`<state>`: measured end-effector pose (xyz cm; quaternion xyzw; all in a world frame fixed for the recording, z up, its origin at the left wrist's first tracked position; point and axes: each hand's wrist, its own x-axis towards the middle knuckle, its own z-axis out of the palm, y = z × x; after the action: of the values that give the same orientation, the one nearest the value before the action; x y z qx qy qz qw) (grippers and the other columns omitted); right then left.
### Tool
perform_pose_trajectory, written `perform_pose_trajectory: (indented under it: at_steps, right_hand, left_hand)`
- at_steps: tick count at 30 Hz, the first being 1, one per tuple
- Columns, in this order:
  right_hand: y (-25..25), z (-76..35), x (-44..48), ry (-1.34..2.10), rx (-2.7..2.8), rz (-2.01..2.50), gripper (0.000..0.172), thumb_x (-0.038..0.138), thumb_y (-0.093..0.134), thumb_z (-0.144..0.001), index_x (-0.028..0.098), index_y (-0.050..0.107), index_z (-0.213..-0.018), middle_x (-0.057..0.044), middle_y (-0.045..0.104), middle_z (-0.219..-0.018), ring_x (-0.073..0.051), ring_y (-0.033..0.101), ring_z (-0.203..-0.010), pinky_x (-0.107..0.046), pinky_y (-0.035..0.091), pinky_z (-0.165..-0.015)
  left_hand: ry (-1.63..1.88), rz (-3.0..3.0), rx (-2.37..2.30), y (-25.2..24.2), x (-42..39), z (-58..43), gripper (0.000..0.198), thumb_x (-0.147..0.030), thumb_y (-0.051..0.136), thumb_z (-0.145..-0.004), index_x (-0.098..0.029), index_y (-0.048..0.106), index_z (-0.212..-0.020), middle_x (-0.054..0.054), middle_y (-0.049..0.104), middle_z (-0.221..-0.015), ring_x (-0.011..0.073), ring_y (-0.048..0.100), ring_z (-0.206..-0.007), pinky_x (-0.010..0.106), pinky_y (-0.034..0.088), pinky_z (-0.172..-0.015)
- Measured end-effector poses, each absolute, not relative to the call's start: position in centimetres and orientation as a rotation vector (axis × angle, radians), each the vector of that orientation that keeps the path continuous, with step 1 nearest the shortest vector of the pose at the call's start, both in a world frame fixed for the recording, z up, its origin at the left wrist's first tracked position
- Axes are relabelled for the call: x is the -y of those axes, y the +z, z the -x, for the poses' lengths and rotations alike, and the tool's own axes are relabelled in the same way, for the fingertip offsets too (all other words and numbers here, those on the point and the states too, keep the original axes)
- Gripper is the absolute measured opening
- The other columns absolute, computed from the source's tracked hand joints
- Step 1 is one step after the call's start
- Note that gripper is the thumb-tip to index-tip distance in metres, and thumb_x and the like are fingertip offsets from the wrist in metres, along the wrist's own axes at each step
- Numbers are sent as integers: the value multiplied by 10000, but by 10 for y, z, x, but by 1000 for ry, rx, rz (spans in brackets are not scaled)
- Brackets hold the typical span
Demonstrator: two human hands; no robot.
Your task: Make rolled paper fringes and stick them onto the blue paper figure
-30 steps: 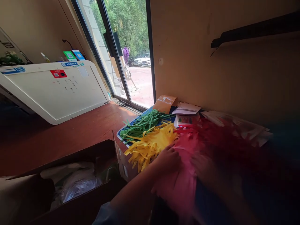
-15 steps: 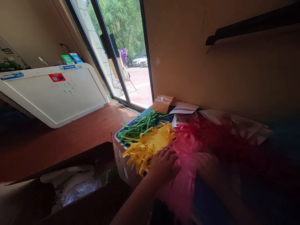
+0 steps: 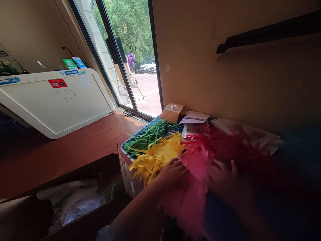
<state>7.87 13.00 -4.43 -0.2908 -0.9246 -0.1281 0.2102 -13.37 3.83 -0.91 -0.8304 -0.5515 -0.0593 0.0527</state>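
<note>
Pink fringed streamers spread between my hands and hang over the near side of the table. At their left edge, my left hand is closed, its fingers bent together on the pink material. My right hand touches the right edge with its fingers apart, one digit sticking up; it is partly blurred. Yellow streamers lie just left of my left hand, with green streamers behind them. Dark red streamers lie beyond my right hand and fade into shadow.
An orange-brown envelope, white papers and clear plastic packets lie along the wall. An open cardboard box with plastic wrapping stands at lower left. Behind are a white board and a glass door.
The digit on my right hand has lifted and its fingers have spread more. My left hand has stayed on the pink streamers. The view has shifted slightly.
</note>
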Motion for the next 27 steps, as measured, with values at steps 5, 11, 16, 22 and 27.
perform_pose_trajectory:
  at_steps: [5, 11, 16, 22, 27]
  right_hand:
    - [-48, -97, -138, -416, 2381, 970, 241, 317, 421, -847, 250, 650, -813, -27, 662, -881, -287, 505, -1031, -633, 82, -982]
    - [-55, -92, -144, 2, 2175, 1103, 372, 250, 306, -847, 213, 636, -678, -55, 645, -789, -217, 562, -834, -397, 373, -834]
    - [-56, -90, -144, 194, 2149, 973, 355, 248, 316, -840, 232, 630, -674, -26, 646, -816, -203, 552, -877, -377, 371, -839]
    - [-44, -82, -130, -111, 2286, 683, 247, 340, 424, -840, 209, 613, -928, -45, 653, -968, -220, 524, -1000, -454, 234, -994]
    - [-33, -75, -117, -219, 2430, 481, 293, 308, 431, -845, 165, 586, -1047, -69, 651, -913, -186, 543, -935, -383, 260, -974]
  left_hand:
    - [-223, 2527, 1498, -10, -31, 132, 238, -388, 493, -843, -205, 588, -963, 10, 638, -817, 186, 537, -875, 361, 299, -943]
    - [-309, 2518, 1640, -11, -22, 130, 574, -585, 566, -701, -206, 534, -1131, 39, 617, -868, 219, 530, -845, 383, 347, -877]
    - [-591, 2389, 1830, -7, -37, 120, 846, -700, 590, -606, -198, 431, -1269, 106, 496, -1246, 281, 434, -1118, 412, 292, -963]
    - [-338, 2601, 1761, -6, -64, 104, 643, -565, 626, -685, -223, 486, -1212, 42, 606, -1098, 245, 506, -1013, 415, 305, -938]
    - [-195, 2585, 1823, -8, -50, 102, 408, -502, 612, -724, -221, 595, -1020, 31, 615, -1016, 241, 498, -993, 408, 321, -902]
